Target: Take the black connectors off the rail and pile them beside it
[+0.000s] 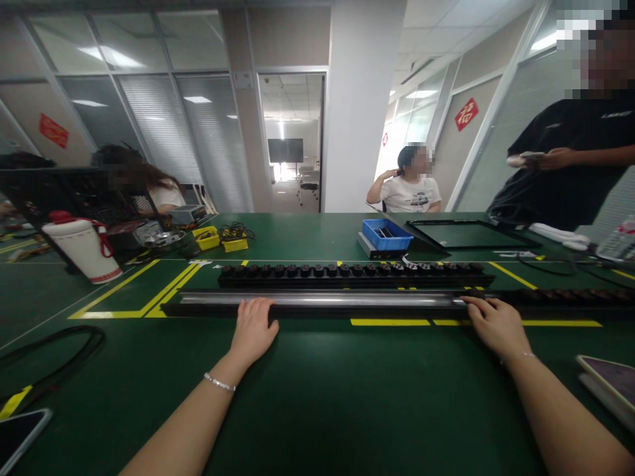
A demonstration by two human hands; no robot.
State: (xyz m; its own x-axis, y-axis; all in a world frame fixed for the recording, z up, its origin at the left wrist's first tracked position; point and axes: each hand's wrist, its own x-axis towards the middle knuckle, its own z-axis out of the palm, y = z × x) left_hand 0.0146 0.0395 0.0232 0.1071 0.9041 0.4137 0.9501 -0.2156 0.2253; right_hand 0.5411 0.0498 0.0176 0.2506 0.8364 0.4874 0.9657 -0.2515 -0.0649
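Observation:
A long black rail (307,312) with a shiny silver channel along its top lies crosswise on the green table. My left hand (254,329) grips its front edge left of the middle, fingers curled over the top and thumb on the near side. At the right end of the silver stretch, my right hand (499,325) has its fingers bent together by a small dark part, mostly hidden under them. Just behind lies a second black rail (357,280) with a row of round black pieces. Similar dark pieces (570,296) line up to the right of my right hand.
A blue bin (387,235), a black frame (473,235) and yellow trays (233,244) stand farther back. At left are a white bottle (84,251) and black cables (59,337). Phones (22,436) lie near both sides. Several people are around the table.

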